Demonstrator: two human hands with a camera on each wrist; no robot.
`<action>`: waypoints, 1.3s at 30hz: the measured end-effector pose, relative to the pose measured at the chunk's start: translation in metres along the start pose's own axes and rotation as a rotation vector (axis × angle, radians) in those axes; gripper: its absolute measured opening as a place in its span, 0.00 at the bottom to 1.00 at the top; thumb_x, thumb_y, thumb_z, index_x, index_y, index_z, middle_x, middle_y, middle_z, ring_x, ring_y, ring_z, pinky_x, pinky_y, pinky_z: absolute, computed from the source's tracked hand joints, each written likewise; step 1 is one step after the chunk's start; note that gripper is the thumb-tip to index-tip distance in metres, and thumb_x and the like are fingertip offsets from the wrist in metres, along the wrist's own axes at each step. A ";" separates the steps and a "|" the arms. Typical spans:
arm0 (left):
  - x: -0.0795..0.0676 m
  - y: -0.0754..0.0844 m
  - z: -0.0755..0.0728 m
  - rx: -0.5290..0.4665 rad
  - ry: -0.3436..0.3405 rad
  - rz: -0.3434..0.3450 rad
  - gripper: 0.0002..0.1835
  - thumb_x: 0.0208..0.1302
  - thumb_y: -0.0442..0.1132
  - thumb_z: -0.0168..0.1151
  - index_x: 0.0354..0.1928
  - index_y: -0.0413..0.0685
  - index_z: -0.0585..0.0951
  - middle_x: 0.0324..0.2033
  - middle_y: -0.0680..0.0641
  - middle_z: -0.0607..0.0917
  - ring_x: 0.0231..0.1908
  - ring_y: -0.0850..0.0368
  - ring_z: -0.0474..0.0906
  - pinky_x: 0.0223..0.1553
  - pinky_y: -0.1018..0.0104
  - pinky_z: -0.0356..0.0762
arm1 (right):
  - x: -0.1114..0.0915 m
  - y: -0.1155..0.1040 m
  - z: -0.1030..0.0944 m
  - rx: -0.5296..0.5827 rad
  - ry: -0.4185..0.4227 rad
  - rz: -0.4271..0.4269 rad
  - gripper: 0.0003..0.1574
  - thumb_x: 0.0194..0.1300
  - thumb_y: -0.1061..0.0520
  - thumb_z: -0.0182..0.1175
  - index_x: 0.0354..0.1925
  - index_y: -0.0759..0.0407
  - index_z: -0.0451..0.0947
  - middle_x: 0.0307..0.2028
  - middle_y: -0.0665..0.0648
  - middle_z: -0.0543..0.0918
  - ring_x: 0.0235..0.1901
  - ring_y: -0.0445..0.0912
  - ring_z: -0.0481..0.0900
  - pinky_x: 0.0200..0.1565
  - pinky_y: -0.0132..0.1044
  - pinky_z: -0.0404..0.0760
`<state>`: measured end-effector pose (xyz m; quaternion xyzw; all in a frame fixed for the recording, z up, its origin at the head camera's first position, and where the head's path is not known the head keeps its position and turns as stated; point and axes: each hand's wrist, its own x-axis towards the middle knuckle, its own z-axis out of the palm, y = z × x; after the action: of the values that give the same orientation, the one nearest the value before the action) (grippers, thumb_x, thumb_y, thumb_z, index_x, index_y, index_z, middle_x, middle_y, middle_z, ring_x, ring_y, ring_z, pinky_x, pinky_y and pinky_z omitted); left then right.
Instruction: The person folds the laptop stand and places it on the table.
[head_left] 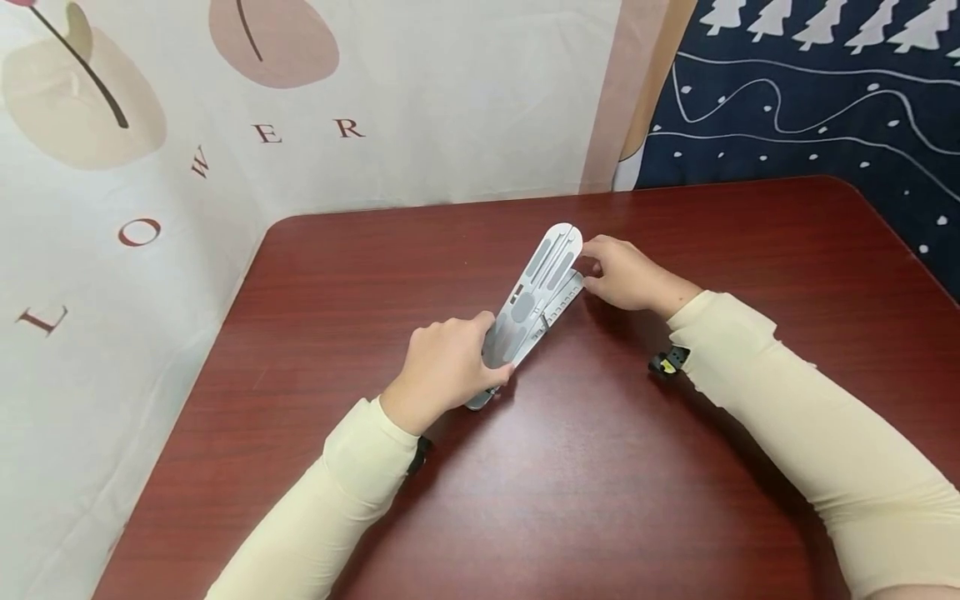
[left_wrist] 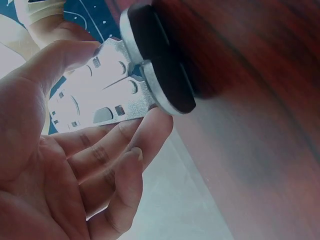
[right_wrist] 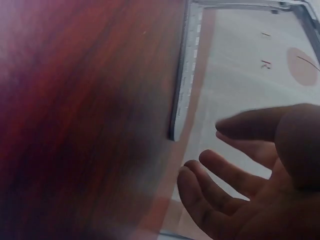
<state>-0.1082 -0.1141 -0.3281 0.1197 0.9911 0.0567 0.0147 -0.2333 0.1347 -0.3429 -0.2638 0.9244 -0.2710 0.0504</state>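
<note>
A silver folding laptop stand [head_left: 522, 307] with grey pads is held tilted over the table, its upper and lower parts spread apart at the far end. My left hand [head_left: 448, 362] grips its near end, thumb on one side and fingers on the other. In the left wrist view, the stand's dark-padded end pieces [left_wrist: 167, 82] poke out past the fingertips. At the far end, my right hand [head_left: 628, 271] is beside the stand with fingers loosely bent. The right wrist view shows this hand [right_wrist: 240, 175] with a gap between thumb and fingers, apart from the notched bar [right_wrist: 186, 75].
The reddish-brown wooden table [head_left: 600, 475] lies beneath both hands. Behind it hang a pale cloth [head_left: 450, 100] with printed letters and a dark blue cloth [head_left: 787, 108] with white trees. Each wrist carries a small black device [head_left: 667, 363] below its cream sleeve [head_left: 720, 342].
</note>
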 end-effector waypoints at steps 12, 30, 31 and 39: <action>0.002 0.000 -0.001 -0.003 -0.001 0.008 0.22 0.51 0.61 0.71 0.38 0.55 0.77 0.18 0.54 0.79 0.21 0.48 0.78 0.23 0.54 0.71 | 0.005 0.002 0.003 -0.151 -0.172 -0.052 0.21 0.55 0.67 0.64 0.49 0.70 0.79 0.49 0.70 0.77 0.47 0.57 0.73 0.50 0.50 0.73; 0.001 -0.003 -0.002 -0.011 -0.014 0.000 0.21 0.52 0.60 0.71 0.37 0.56 0.76 0.17 0.56 0.77 0.20 0.51 0.76 0.21 0.56 0.68 | 0.003 -0.003 0.008 -0.237 -0.185 -0.049 0.19 0.62 0.60 0.66 0.51 0.65 0.80 0.49 0.68 0.74 0.43 0.56 0.74 0.49 0.50 0.75; 0.001 -0.003 -0.002 -0.009 -0.013 0.001 0.21 0.52 0.60 0.71 0.37 0.56 0.76 0.17 0.56 0.77 0.20 0.51 0.75 0.21 0.56 0.68 | 0.002 -0.002 0.008 -0.241 -0.182 -0.048 0.19 0.62 0.60 0.66 0.51 0.65 0.80 0.49 0.68 0.74 0.43 0.56 0.75 0.49 0.51 0.75; 0.000 -0.004 -0.001 0.000 0.009 0.009 0.21 0.51 0.58 0.72 0.34 0.55 0.75 0.16 0.56 0.76 0.18 0.51 0.74 0.20 0.57 0.67 | -0.001 0.000 0.009 -0.257 -0.167 -0.061 0.21 0.61 0.59 0.67 0.53 0.62 0.80 0.50 0.68 0.75 0.43 0.59 0.77 0.51 0.53 0.76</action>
<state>-0.1091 -0.1178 -0.3271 0.1240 0.9906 0.0571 0.0102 -0.2302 0.1311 -0.3501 -0.3178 0.9355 -0.1291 0.0848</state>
